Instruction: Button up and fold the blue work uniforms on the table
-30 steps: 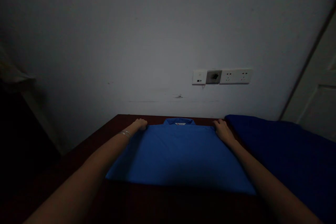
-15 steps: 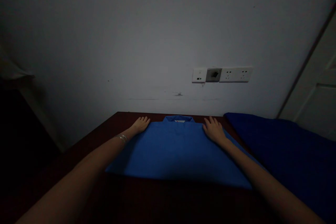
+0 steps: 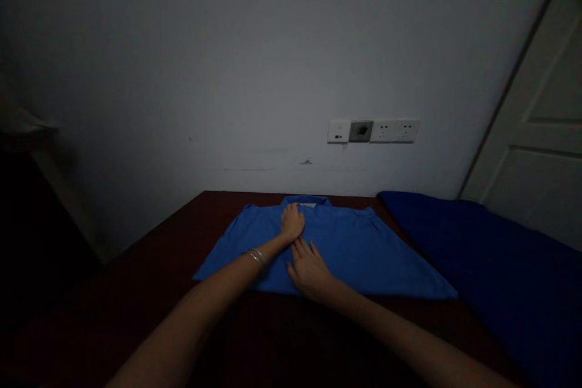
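Observation:
A blue collared shirt (image 3: 359,248) lies spread flat on the dark red table, its collar toward the wall and a white label inside the neck. My left hand (image 3: 292,221) rests on the shirt just below the collar, fingers pointing to the wall and slightly bent; it wears silver bangles (image 3: 257,256) at the wrist. Just nearer to me, my right hand (image 3: 310,270) lies on the middle of the shirt, palm down with fingers stretched out. Its fingertips come close to the left wrist. The cloth under both palms is hidden.
Darker blue cloth (image 3: 436,224) covers the right side of the table (image 3: 182,236). A pale wall (image 3: 254,73) with a row of sockets (image 3: 373,131) rises behind. At the right stands a white panelled door (image 3: 541,182). The room is dim.
Both hands have moved inward from the shirt's shoulders to its middle, the right one also nearer to me. The shoulder edges now look slightly rumpled. The view has shifted a little to the right.

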